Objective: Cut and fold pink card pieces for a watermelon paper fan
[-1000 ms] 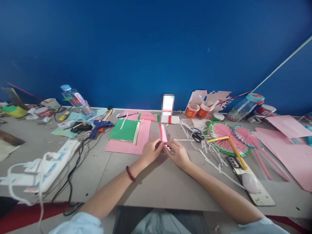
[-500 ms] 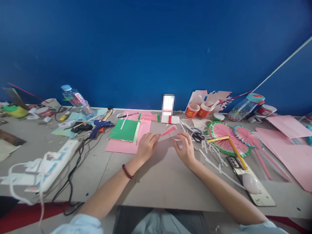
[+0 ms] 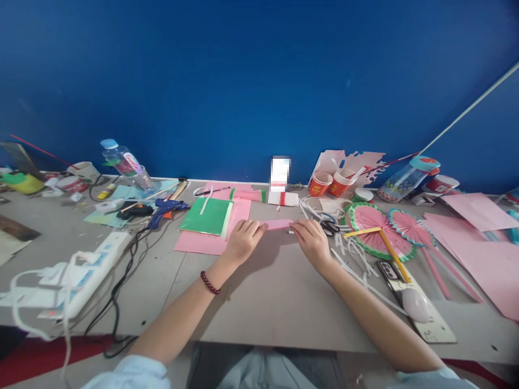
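Note:
A narrow folded strip of pink paper is stretched between my two hands, a little above the grey table. My left hand pinches its left end, and my right hand pinches the other end. The fingers partly hide both ends. To the left of my left hand lies a stack of green paper on a pink sheet. Black-handled scissors and white paper strips lie just right of my right hand.
Round watermelon-patterned paper fans lie at the right, near a phone and red paper cups. At the left are a blue glue gun, a power strip with cables and a leaning plastic bottle. A blue wall stands behind.
My right hand, open and apart from the paper before, has taken hold of its right end. The pleats that were fanned out there are now drawn together into a flat strip.

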Action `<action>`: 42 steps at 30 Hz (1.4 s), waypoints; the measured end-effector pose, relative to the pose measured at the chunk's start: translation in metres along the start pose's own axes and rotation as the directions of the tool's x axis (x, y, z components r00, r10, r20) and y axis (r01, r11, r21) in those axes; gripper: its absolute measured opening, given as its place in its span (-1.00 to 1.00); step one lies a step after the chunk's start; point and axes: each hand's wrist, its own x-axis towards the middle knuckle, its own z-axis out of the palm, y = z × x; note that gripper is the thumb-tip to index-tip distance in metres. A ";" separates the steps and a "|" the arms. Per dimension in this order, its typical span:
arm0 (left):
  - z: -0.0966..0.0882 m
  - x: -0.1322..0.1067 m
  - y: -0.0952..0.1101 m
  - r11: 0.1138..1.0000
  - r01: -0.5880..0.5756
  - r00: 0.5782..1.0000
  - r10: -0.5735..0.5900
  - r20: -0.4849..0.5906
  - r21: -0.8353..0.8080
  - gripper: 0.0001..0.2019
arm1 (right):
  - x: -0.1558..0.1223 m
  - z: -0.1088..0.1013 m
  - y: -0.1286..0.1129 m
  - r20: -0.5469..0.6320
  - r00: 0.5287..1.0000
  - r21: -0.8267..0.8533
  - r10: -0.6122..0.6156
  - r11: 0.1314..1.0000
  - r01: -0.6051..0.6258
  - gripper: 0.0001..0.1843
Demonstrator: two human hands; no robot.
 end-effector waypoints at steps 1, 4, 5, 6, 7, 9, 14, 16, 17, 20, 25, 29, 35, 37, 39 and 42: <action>0.000 0.000 0.000 1.000 0.010 1.000 -0.010 -0.002 -0.007 -0.77 | 0.000 0.000 0.001 0.000 1.000 -0.010 -0.003 1.000 0.003 -0.77; 0.002 -0.002 -0.001 0.998 0.052 0.999 -0.051 0.007 -0.043 -0.76 | -0.001 0.001 0.003 0.002 1.000 -0.035 0.003 0.999 -0.003 -0.79; 0.003 -0.003 -0.001 0.996 0.069 0.997 -0.069 0.019 -0.053 -0.76 | -0.001 0.001 0.004 0.002 1.000 -0.045 0.009 0.999 -0.009 -0.80; 0.003 -0.004 -0.002 0.995 0.084 0.996 -0.082 0.033 -0.059 -0.76 | -0.001 0.001 0.004 0.004 1.000 -0.056 0.019 0.998 -0.018 -0.80; 0.004 -0.005 -0.003 0.993 0.097 0.994 -0.094 0.047 -0.060 -0.75 | -0.001 0.001 0.004 0.004 1.000 -0.069 0.028 0.997 -0.028 -0.80; 0.005 -0.006 -0.005 0.992 0.114 0.992 -0.109 0.067 -0.060 -0.72 | 0.000 0.000 0.004 0.004 0.999 -0.095 0.048 0.994 -0.047 -0.80; 0.005 -0.006 -0.010 0.990 0.121 0.988 -0.113 0.103 -0.079 -0.69 | 0.002 0.000 0.004 0.040 0.997 -0.111 0.069 0.992 -0.065 -0.79; 0.006 -0.007 -0.011 0.989 0.131 0.982 -0.120 0.143 -0.065 -0.69 | 0.001 0.003 0.005 0.080 0.994 -0.100 0.079 0.992 -0.071 -0.78; 0.006 -0.007 -0.011 0.989 0.134 0.977 -0.123 0.173 -0.057 -0.69 | 0.001 0.004 0.005 0.104 0.991 -0.096 0.086 0.993 -0.076 -0.78; 0.008 -0.009 -0.010 0.989 0.139 0.950 -0.117 0.288 -0.055 -0.71 | -0.001 0.009 0.006 0.184 0.977 -0.095 0.106 0.991 -0.090 -0.79; 0.009 -0.012 -0.006 0.987 0.151 0.883 -0.113 0.455 -0.048 -0.78 | -0.002 0.012 0.004 0.325 0.936 -0.094 0.131 0.990 -0.106 -0.82; 0.011 -0.015 -0.005 0.977 0.207 0.844 -0.151 0.515 -0.053 -0.79 | -0.004 0.013 0.003 0.394 0.902 -0.042 0.174 0.984 -0.172 -0.82; 0.013 -0.015 -0.010 0.935 0.332 0.833 -0.227 0.505 -0.127 -0.79 | -0.006 0.016 0.010 0.423 0.873 0.084 0.242 0.949 -0.304 -0.79; 0.012 -0.013 -0.011 0.917 0.371 0.825 -0.252 0.506 -0.148 -0.80 | -0.005 0.016 0.013 0.428 0.868 0.112 0.252 0.938 -0.328 -0.78; 0.010 -0.011 -0.011 0.903 0.397 0.820 -0.269 0.505 -0.163 -0.81 | -0.004 0.016 0.015 0.427 0.868 0.124 0.255 0.934 -0.335 -0.77; 0.009 -0.010 -0.012 0.895 0.405 0.822 -0.269 0.502 -0.184 -0.82 | -0.003 0.015 0.017 0.421 0.871 0.136 0.252 0.932 -0.336 -0.78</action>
